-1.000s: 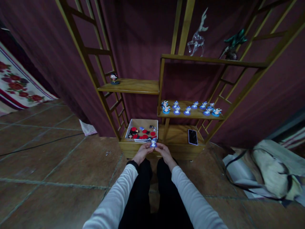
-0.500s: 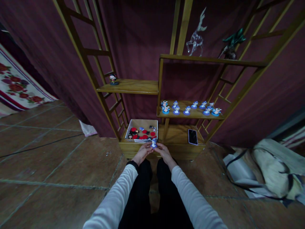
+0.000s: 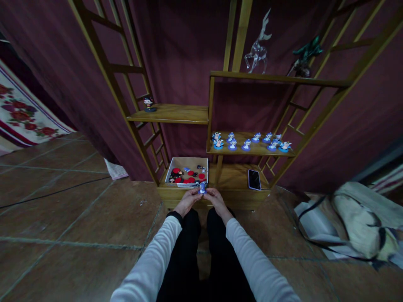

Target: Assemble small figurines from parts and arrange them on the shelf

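and there it was, the blue-and-white figurine (image 3: 202, 188), upright and dead centre between two hands! the left hand (image 3: 188, 202) had its fingertips closed on the left side of the base; the right hand (image 3: 216, 200) matched it on the right, both grips narrowed to a pinch. head and body rose above the fingertips, so the hold was low, right down at the base! just beyond, the open box (image 3: 197, 162) sat with red discs (image 3: 202, 176) inside; the figurine overlapped its near edge in view, though whether they touched, you could not tell. up to the right, similar figurines (image 3: 246, 144) stood on the wooden shelf (image 3: 261, 149), and below them lay a phone (image 3: 254, 179), well apart from the grip.
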